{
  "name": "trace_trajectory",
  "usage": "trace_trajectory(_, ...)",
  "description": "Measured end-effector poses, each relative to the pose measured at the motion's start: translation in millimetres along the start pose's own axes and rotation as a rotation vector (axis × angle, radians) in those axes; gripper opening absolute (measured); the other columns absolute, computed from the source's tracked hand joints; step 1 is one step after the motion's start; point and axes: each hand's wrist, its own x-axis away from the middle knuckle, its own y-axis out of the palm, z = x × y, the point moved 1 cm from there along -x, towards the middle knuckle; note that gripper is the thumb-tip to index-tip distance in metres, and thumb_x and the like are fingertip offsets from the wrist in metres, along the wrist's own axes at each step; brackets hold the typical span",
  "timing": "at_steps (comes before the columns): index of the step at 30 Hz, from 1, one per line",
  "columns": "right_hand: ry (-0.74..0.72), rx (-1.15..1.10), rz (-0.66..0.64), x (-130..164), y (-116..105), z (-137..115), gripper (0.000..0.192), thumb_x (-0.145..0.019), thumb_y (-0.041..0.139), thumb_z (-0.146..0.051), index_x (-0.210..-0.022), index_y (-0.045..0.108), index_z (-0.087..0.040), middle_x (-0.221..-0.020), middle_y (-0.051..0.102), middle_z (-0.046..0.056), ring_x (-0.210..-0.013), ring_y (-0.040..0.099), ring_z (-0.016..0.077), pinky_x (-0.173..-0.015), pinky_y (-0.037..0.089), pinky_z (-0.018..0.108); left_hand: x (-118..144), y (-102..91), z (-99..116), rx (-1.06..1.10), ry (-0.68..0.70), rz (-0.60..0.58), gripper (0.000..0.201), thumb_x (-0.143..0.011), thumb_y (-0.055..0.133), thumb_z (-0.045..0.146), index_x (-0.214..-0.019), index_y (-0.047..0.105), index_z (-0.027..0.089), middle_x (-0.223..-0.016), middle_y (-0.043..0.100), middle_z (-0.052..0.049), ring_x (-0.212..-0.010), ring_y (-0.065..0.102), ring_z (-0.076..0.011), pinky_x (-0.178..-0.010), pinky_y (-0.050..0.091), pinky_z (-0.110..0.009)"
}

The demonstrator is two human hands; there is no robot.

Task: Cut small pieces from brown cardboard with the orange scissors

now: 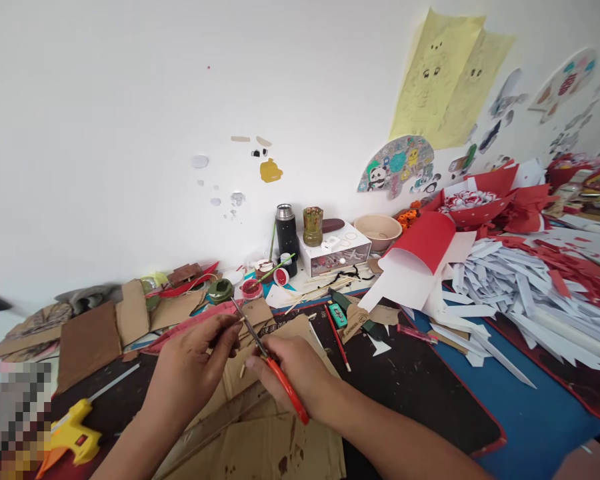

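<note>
Red-handled scissors are in my right hand, its fingers wrapped around the handles. The narrow metal blades point up and left, and their tips come close to the fingers of my left hand. Thumb and fingers of that left hand are pinched together; whatever sits between them is too small and covered to name. Below both hands lies brown cardboard with dark stains. A transparent ruler rests across it.
A yellow glue gun lies at the lower left, near cardboard pieces. Open paint jars, a black flask and a white box stand by the wall. A red pencil and heaped white paper strips are rightward.
</note>
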Motion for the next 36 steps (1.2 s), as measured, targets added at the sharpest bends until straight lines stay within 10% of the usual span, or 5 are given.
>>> trace_trajectory(10, -0.012, 0.046, 0.023, -4.7, -1.3, 5.9, 0.015, -0.101, 0.066, -0.032, -0.099, 0.076, -0.02, -0.078, 0.074, 0.001, -0.066, 0.063, 0.0169, -0.062, 0.039, 0.025, 2.5, -7.5, -8.4, -0.084, -0.032, 0.027, 0.031, -0.103, 0.062, 0.053, -0.099, 0.081, 0.029, -0.085, 0.088, 0.001, -0.067, 0.083, -0.0199, -0.056, 0.059, -0.024)
trace_trajectory(36, -0.049, 0.127, -0.058, 0.8, -2.7, -0.2, 0.025, -0.099, 0.077, -0.043, -0.109, 0.075, -0.02, -0.076, 0.072, 0.001, -0.062, 0.059, 0.0171, -0.061, 0.035, 0.027, 5.0, -2.7, -2.2, -0.031, -0.055, -0.009, 0.027, -0.101, 0.062, 0.045, -0.086, 0.079, 0.029, -0.067, 0.08, 0.003, -0.056, 0.077, -0.0185, -0.052, 0.053, -0.024)
